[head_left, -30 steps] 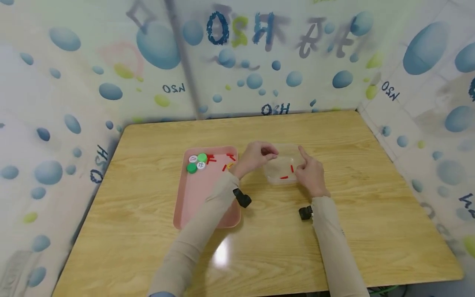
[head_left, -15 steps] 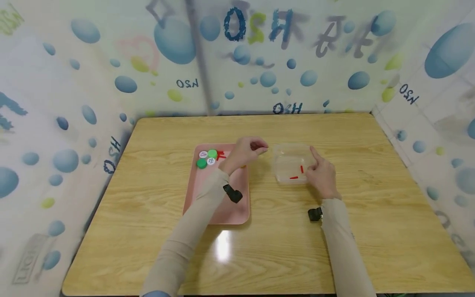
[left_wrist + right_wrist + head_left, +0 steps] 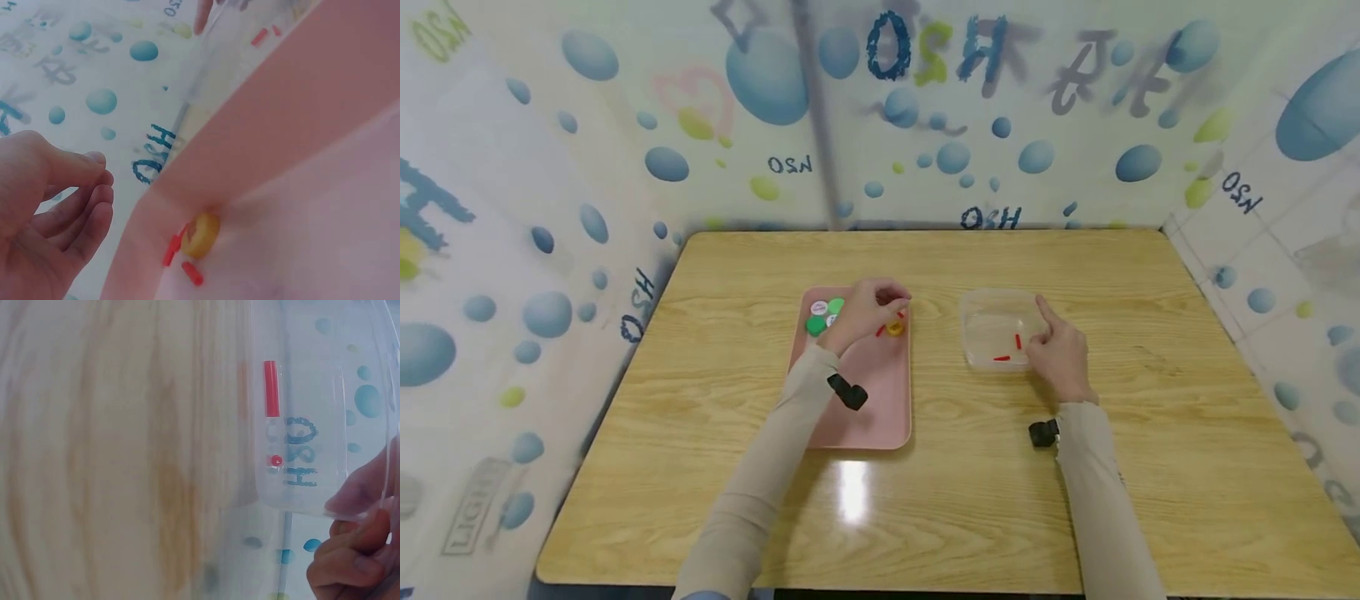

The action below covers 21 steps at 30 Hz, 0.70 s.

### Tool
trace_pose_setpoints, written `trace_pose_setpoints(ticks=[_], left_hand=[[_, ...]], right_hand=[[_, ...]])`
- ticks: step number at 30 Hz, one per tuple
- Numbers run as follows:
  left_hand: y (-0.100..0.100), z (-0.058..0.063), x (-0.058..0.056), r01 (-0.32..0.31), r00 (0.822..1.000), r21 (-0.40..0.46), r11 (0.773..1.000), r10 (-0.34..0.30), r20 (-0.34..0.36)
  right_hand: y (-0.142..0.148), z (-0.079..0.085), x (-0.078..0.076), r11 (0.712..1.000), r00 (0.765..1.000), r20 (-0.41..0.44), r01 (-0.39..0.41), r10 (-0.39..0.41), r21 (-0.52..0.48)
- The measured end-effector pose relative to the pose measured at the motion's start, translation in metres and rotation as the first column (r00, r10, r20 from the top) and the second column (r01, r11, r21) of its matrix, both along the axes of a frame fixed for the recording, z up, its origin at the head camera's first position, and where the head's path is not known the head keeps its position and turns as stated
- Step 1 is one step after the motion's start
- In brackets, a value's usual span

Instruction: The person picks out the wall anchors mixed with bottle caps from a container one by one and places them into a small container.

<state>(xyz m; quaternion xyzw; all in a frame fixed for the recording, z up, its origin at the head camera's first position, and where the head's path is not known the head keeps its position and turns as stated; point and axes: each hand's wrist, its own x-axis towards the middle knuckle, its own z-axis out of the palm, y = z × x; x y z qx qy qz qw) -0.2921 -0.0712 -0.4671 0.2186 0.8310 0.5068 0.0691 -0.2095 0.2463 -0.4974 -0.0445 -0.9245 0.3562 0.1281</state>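
My left hand hovers over the far part of a pink tray. Its thumb tip and fingertips come together, fingers loosely curled, and nothing shows between them in the left wrist view. Under and beside it lie a yellow bottle cap and a few short red sticks in the tray's corner. On the right, my right hand grips the side wall of a clear plastic container, index finger stretched along the rim. Two red sticks lie on the container's floor.
Green bottle caps and white bottle caps with markings sit at the tray's far left, partly covered by my left hand. Tray and container stand apart on a wooden table. A patterned wall rises behind.
My left hand has moved leftward, from over the container's edge back above the tray. My right hand stays at the container. The head view has shifted slightly.
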Motion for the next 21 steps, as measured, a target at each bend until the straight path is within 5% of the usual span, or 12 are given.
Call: trace_pose_setpoints(ticks=[14, 21], left_hand=[[-0.025, -0.005, 0.001, -0.068, 0.998, -0.006, 0.998, 0.068, 0.016], [-0.035, -0.021, 0.013, -0.102, 0.994, -0.118, 0.988, 0.105, 0.015]], right_hand=[[-0.003, 0.012, -0.002, 1.0, 1.0, -0.002, -0.001, 0.001, 0.004], [-0.004, 0.007, 0.007, 1.0, 1.0, 0.021, 0.0, 0.0, 0.003]])
